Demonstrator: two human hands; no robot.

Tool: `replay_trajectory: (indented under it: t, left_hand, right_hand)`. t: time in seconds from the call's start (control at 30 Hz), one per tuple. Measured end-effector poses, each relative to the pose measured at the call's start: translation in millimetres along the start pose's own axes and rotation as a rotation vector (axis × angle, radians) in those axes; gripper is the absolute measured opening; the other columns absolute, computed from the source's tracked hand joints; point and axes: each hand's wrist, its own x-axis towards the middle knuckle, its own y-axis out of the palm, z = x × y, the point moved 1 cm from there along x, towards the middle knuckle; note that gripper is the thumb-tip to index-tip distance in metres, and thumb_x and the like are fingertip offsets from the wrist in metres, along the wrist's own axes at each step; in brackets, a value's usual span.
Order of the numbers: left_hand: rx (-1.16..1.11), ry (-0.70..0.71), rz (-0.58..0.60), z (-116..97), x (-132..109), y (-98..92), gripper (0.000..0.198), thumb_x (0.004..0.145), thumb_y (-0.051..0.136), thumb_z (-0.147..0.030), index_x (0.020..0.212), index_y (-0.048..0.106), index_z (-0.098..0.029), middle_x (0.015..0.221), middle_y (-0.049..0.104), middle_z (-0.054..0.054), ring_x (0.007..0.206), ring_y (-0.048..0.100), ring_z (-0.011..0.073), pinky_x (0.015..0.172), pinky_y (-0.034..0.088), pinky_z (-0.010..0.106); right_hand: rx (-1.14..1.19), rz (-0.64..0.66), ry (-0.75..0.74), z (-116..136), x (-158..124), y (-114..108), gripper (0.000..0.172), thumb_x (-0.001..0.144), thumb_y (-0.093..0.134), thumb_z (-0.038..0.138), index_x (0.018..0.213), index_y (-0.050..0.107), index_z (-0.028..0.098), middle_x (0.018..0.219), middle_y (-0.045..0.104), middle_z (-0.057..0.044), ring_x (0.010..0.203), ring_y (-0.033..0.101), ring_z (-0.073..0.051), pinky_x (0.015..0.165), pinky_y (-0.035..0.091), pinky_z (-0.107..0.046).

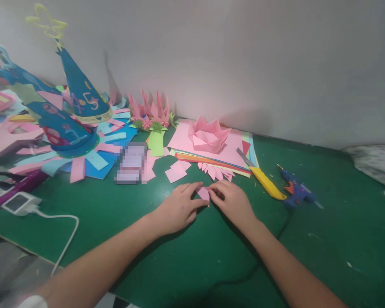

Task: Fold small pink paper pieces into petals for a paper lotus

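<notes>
A small folded piece of pink paper (203, 193) is held low over the green table between my two hands. My left hand (181, 206) has it between thumb and forefinger at its left side and lower tip. The fingertips of my right hand (231, 200) pinch its right edge. Just beyond my hands lie loose pink paper squares (177, 172) and a row of pointed folded pink pieces (214, 171). Farther back, a pink paper lotus (209, 133) sits on a stack of coloured paper (179, 143).
A yellow utility knife (267, 183) and a blue glue gun (297, 188) lie to the right. A phone (131, 164) with a blurred screen is left of the squares. Paper cone hats (80, 85), a pink paper crown (150, 109) and a white charger (22, 202) with its cable occupy the left.
</notes>
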Motion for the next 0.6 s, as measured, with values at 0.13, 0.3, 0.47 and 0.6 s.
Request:
replay_trajectory:
  t: [0.13,0.3,0.47,0.6]
  left_hand:
    - [-0.008,0.004,-0.011,-1.0,0.5,-1.1,0.035,0.084,0.046,-0.011,0.113,0.061,-0.023,0.128,0.045,0.011,0.116,0.044,0.0257,0.098,0.038,0.045]
    - [-0.013,-0.013,0.001,-1.3,0.9,-0.4,0.035,0.084,0.046,-0.011,0.113,0.061,-0.024,0.121,0.050,0.010,0.112,0.046,0.0247,0.097,0.037,0.045]
    - [-0.024,-0.021,-0.014,-1.8,0.4,-0.4,0.035,0.084,0.046,-0.011,0.113,0.061,-0.025,0.124,0.047,0.010,0.113,0.046,0.0244,0.098,0.036,0.044]
    - [-0.006,-0.029,0.017,-1.8,0.6,-1.1,0.036,0.084,0.046,-0.013,0.114,0.061,-0.025,0.131,0.043,0.010,0.115,0.045,0.0252,0.098,0.036,0.045]
  right_hand:
    - [-0.049,-0.011,-0.016,0.6,0.7,1.4,0.013,0.085,0.052,0.020,0.075,0.060,0.019,0.071,0.060,-0.002,0.063,0.054,-0.016,0.057,0.038,-0.027]
    - [-0.094,-0.006,-0.091,3.1,0.0,2.7,0.016,0.088,0.048,0.019,0.076,0.059,0.018,0.073,0.061,-0.004,0.069,0.055,-0.017,0.061,0.041,-0.028]
    - [-0.088,-0.001,-0.223,0.8,-3.5,2.3,0.021,0.092,0.043,0.019,0.082,0.062,0.017,0.078,0.064,-0.006,0.075,0.058,-0.018,0.069,0.044,-0.030]
    - [-0.117,0.005,-0.305,-4.7,-4.2,1.4,0.023,0.092,0.043,0.017,0.086,0.065,0.017,0.084,0.066,-0.008,0.079,0.059,-0.019,0.072,0.046,-0.031]
